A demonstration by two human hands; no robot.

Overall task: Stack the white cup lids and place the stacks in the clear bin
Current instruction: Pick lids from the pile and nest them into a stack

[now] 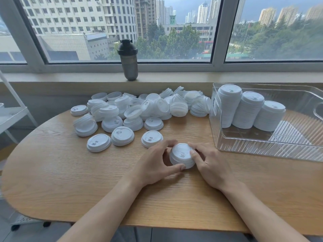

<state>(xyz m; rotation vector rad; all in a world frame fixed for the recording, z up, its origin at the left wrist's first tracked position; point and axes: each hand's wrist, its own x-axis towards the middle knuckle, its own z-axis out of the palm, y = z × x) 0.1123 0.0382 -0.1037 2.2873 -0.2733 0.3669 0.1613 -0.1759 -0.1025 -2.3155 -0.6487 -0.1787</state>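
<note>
1. A short stack of white lids (pixel 182 155) rests on the wooden table (pixel 52 180), midway between its side edges and nearer the front edge than the back.
2. Left hand (pixel 153 162) grips the stack's left side, thumb curled at its base.
3. Right hand (pixel 208 164) grips the right side.
4. Loose lids (pixel 139 110) lie piled toward the back edge.
5. Clear bin (pixel 262 145), near the right edge, contains three tall lid stacks (pixel 248 110).

- Left hand (pixel 153 165), right hand (pixel 208 165): bare, no gloves, rings or watch.
- Both forearms bare to frame edge; no sleeves visible.
- Fingernails short, unpainted.
</note>
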